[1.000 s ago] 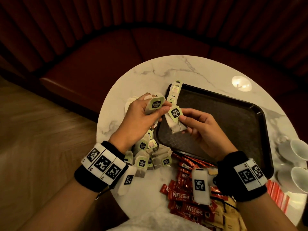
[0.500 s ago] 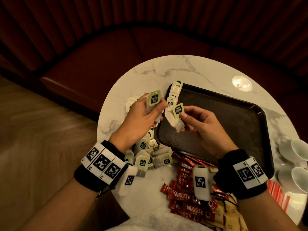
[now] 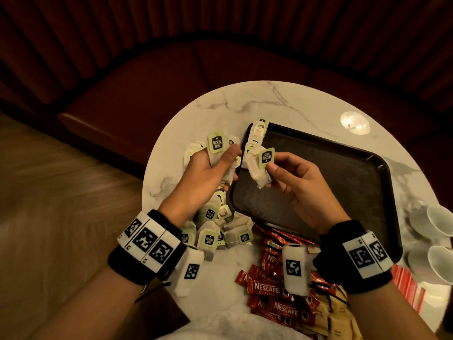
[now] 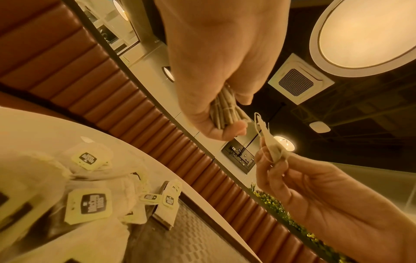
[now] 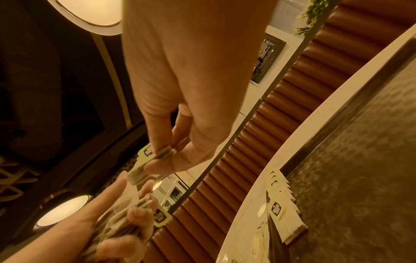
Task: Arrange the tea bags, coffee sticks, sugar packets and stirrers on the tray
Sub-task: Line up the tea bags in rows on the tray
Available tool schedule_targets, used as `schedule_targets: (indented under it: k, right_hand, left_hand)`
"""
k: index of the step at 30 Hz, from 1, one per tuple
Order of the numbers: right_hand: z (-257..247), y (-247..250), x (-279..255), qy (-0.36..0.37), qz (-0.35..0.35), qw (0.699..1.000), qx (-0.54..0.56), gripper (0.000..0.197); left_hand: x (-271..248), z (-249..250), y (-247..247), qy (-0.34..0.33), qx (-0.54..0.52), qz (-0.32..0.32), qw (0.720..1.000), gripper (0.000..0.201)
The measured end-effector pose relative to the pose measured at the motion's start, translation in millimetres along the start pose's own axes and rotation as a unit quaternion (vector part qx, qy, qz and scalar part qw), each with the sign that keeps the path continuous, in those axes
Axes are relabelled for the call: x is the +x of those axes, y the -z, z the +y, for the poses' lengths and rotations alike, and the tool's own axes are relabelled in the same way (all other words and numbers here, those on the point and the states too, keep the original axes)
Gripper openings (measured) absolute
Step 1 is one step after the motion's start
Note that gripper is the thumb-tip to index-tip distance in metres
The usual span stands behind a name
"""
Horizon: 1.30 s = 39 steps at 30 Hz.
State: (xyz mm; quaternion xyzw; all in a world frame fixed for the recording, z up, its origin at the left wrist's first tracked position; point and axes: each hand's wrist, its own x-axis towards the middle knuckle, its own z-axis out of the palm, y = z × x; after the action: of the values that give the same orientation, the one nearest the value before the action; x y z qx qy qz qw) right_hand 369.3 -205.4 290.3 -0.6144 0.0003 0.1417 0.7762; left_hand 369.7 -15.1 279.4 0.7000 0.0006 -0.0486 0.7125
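Observation:
My left hand (image 3: 221,159) grips a stack of tea bags (image 3: 217,144) with green tags, held above the table left of the black tray (image 3: 343,182). Over the tray's left edge, my right hand (image 3: 268,169) pinches a single tea bag (image 3: 258,168) by its tag end. A row of tea bags (image 3: 256,133) leans along the tray's far left corner. In the left wrist view the gripped stack (image 4: 225,113) shows edge-on. The right wrist view shows the pinched tea bag (image 5: 155,160) and the tray's row (image 5: 283,210).
Loose tea bags (image 3: 215,229) lie heaped on the marble table (image 3: 245,104) below my left hand. Red Nescafe sticks (image 3: 267,289) and brown sugar packets (image 3: 339,322) lie at the near edge, red-striped sticks (image 3: 407,288) at the right. White cups (image 3: 438,222) stand right of the tray.
My left hand has turned its stack more upright and shifted slightly left. The right hand has drawn its tea bag apart from the stack, up and toward the tray.

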Motion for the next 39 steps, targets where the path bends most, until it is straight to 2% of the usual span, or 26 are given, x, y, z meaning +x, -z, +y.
schedule_targets:
  k: [2,4,8,12,19,22,27,36,39]
  right_hand:
    - [1,-2,1,0.005,0.016,1.000,0.013,0.027]
    - [2,-4,2,0.005,0.023,1.000,0.016,0.025]
    - [4,-5,3,0.009,0.044,0.999,0.015,0.011]
    - [-1,-2,3,0.017,0.062,0.997,0.038,0.018]
    - [-4,-3,0,-0.005,0.042,0.998,0.050,0.015]
    - [-3,-5,-2,-0.021,0.021,0.999,0.036,0.009]
    - [-1,-6,-8,-0.030,-0.017,0.999,0.024,0.011]
    - [9,2,-24,-0.056,-0.034,0.998,0.024,0.011]
    - [11,5,-27,-0.058,-0.033,0.998,0.008,0.011]
  left_hand:
    - [-3,-1,-4,-0.001,0.003,-0.023,1.000,0.032]
    - [-5,-4,-7,-0.010,0.012,-0.030,0.999,0.028]
    - [-5,-6,-8,-0.019,0.003,0.004,1.000,0.021]
    - [-4,-4,-5,-0.005,-0.017,0.020,1.000,0.017]
    - [-2,-7,-8,-0.001,-0.025,0.034,0.999,0.024]
    - [-1,-7,-9,-0.002,-0.027,0.039,0.999,0.023]
    - [1,-5,-9,-0.003,-0.039,0.056,0.998,0.018]
    - [6,-6,-2,-0.014,-0.076,0.091,0.993,0.030]
    - [5,-5,-4,-0.020,-0.072,0.083,0.994,0.026]
